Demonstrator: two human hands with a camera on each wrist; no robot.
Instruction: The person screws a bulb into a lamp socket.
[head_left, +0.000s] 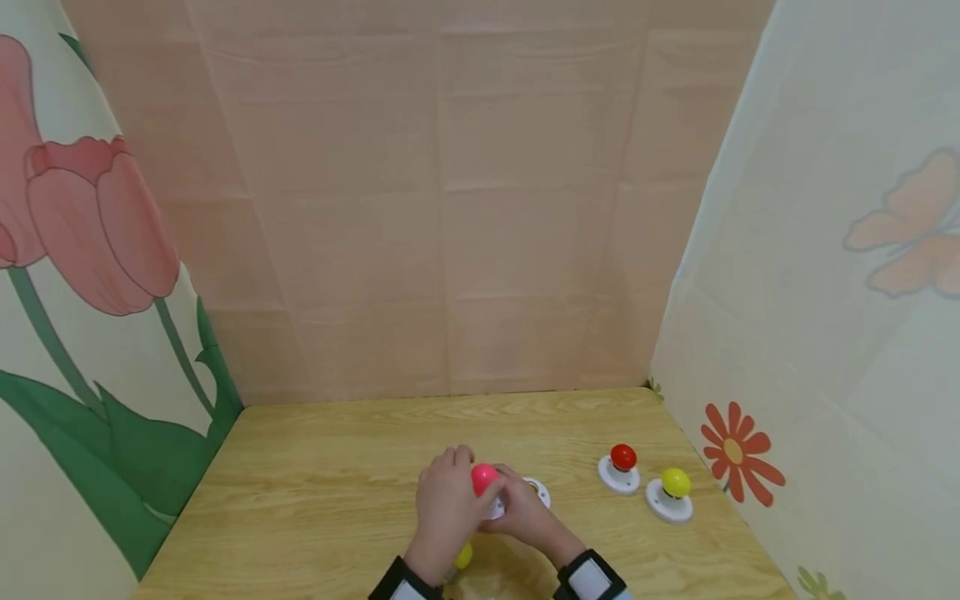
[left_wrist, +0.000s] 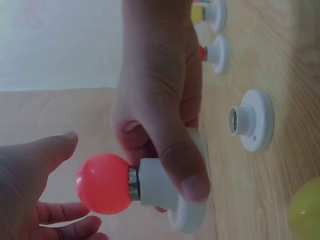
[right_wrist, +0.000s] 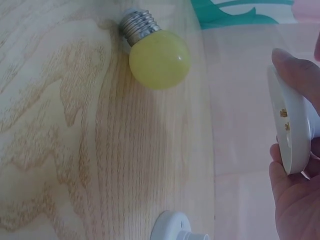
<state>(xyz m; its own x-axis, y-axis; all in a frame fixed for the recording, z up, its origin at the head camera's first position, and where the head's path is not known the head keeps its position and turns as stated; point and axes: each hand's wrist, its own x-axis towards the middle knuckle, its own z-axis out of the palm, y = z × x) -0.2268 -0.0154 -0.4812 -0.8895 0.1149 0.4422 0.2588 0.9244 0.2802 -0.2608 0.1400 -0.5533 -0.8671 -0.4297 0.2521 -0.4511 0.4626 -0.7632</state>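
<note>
My right hand [head_left: 528, 512] grips a white lamp socket [left_wrist: 186, 212] by its round base, lifted off the table. In the right wrist view the underside of that socket [right_wrist: 286, 120] faces the camera. A pinkish-red light bulb [left_wrist: 104, 183] sits in the socket, with a band of its metal cap showing. My left hand [head_left: 447, 504] is beside the bulb; in the left wrist view its thumb stands apart from the bulb and its fingers reach to the bulb's edge. Whether they touch it I cannot tell. A loose yellow bulb [right_wrist: 160, 59] lies on the table below.
Another white socket [left_wrist: 257, 120], without a bulb, stands on the wooden table [head_left: 330, 492]. Farther right are a socket with a red bulb [head_left: 623, 457] and one with a yellow bulb [head_left: 677, 483]. Printed cloth walls [head_left: 810, 350] enclose the table's sides and back.
</note>
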